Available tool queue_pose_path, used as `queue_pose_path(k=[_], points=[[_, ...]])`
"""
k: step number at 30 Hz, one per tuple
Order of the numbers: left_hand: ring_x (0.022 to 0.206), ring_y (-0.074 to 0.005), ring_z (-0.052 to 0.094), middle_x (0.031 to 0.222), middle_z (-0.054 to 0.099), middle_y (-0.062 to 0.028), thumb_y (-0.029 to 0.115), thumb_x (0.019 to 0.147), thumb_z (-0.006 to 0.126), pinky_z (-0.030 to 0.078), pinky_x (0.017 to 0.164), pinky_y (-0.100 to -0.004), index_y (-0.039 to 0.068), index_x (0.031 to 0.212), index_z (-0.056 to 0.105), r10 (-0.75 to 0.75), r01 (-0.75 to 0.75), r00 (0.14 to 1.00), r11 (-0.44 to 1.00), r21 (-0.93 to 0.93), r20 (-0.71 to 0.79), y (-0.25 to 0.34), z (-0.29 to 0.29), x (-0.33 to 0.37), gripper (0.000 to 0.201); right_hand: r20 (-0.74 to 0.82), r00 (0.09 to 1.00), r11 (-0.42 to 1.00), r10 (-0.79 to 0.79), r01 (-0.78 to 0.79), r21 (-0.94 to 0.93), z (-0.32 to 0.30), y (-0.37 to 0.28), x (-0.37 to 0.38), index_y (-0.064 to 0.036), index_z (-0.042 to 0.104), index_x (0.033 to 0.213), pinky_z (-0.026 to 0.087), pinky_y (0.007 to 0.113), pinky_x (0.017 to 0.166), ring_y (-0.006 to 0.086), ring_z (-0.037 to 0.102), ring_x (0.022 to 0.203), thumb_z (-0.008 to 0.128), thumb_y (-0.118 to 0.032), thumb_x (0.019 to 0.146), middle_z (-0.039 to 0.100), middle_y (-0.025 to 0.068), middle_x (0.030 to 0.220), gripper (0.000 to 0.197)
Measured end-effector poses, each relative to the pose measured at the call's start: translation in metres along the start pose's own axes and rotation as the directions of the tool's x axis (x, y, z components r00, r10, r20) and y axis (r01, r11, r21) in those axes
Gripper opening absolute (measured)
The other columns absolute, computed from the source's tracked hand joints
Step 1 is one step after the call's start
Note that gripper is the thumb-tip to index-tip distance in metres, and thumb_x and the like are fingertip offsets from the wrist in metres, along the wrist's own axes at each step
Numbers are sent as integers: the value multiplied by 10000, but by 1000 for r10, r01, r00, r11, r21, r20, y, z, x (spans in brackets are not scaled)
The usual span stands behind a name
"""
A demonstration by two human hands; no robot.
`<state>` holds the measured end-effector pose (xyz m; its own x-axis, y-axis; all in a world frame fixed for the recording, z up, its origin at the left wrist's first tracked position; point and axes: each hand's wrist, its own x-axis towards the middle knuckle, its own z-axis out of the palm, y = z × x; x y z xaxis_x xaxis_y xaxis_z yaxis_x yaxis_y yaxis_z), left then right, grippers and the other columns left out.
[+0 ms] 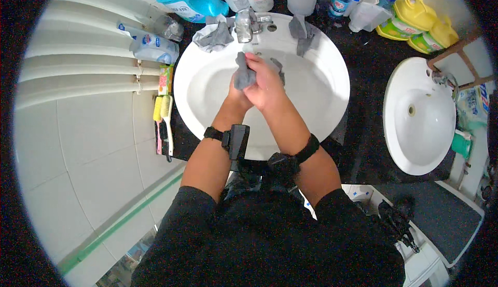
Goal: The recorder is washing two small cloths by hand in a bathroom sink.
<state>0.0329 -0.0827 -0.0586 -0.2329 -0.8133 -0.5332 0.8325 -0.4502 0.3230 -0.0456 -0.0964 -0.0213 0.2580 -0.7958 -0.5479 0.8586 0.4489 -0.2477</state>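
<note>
Where the head view looks down on the round white ceramic basin [207, 87], a small dark grey cloth [243, 73] is held above its bowl, just below the chrome tap [245, 25]. The left hand [237, 96] and the right hand [267, 84] are both closed around it, pressed together, with the cloth's upper end protruding. The cloth is judged soft, limp, probably wet and light; it is best gripped around its bunched middle. Three further grey cloths are counted on the rim, two basins in all, and two brushes [163, 123] at the left.
</note>
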Motion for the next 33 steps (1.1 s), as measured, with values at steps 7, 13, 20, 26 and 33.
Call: queue_pose_path(k=[7, 13, 20, 26, 33], points=[[920, -203, 560, 1009, 571, -74, 332, 929, 364, 478, 794, -365, 88, 1052, 522, 252, -260, 965, 893, 368, 72, 4, 16, 0, 315, 258, 699, -14, -667, 334, -942, -1, 10, -7, -39, 602, 939, 441, 359, 763, 274, 571, 870, 542, -216, 819, 599, 135, 920, 223], [895, -207, 559, 981, 571, -86, 350, 936, 357, 472, 765, -352, 70, 1060, 512, 20, 42, 972, 966, 256, -235, -2, 12, 9, 342, 200, 834, 43, -514, 258, -965, -16, 2, 23, -28, 591, 957, 419, 504, 766, 415, 564, 858, 497, -254, 822, 594, 223, 918, 278], [823, -207, 566, 912, 577, -87, 261, 919, 379, 474, 727, -347, 67, 988, 524, -25, 66, 983, 972, 224, -180, -9, 22, 0, 252, 92, 894, 73, -438, 138, -988, -24, 3, 33, -41, 583, 1000, 436, 477, 773, 413, 572, 864, 454, -321, 871, 595, 239, 895, 334], [913, -195, 563, 1073, 574, -65, 293, 941, 363, 471, 786, -350, 83, 1142, 479, 150, -576, 809, 402, 712, 569, 7, -21, 17, 313, 356, 711, -33, -607, 425, -905, -30, 32, 26, -26, 598, 992, 320, 610, 896, 435, 511, 1018, 460, -274, 861, 586, 241, 1014, 313], [840, -154, 555, 890, 576, -35, 302, 916, 403, 471, 680, -333, 90, 1037, 514, 15, 71, 986, 861, 504, -164, 19, 16, 2, 268, 512, 817, -445, -266, 367, -817, -14, -9, 21, 5, 625, 861, 429, 432, 793, 393, 537, 944, 505, -266, 850, 602, 216, 953, 297]])
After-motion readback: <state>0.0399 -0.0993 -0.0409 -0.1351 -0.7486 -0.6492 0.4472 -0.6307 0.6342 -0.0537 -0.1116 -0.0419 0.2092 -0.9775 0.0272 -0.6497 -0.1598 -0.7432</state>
